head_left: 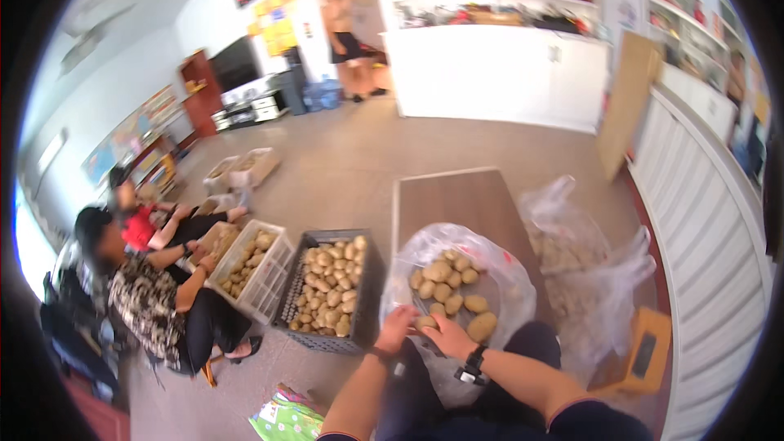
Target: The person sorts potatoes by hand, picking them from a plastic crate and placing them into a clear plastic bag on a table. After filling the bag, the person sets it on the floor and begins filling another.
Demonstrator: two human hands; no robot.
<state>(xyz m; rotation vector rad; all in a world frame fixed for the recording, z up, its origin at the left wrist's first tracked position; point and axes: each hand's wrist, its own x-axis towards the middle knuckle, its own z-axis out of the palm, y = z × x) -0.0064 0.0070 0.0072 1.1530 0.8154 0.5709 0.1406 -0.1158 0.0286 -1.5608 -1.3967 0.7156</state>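
Note:
My left hand point(397, 328) and my right hand point(452, 337) meet over the near side of an opened clear plastic bag point(510, 282). Between their fingers is a potato point(425, 322), held from both sides with the fingers curled in. More potatoes point(445, 273) lie heaped in the bag just beyond my hands, and a larger potato point(482, 327) rests close to my right hand. Under the bag stretches a brown board-topped table point(449, 196). A dark wristband device point(471, 366) sits on my right wrist.
A dark crate point(376, 286) full of potatoes stands left of the bag. Beyond it are a white crate point(282, 265) and two seated people. Filled clear bags point(596, 310) and a wooden stool point(649, 351) are at the right. A green patterned bag point(286, 420) lies on the floor.

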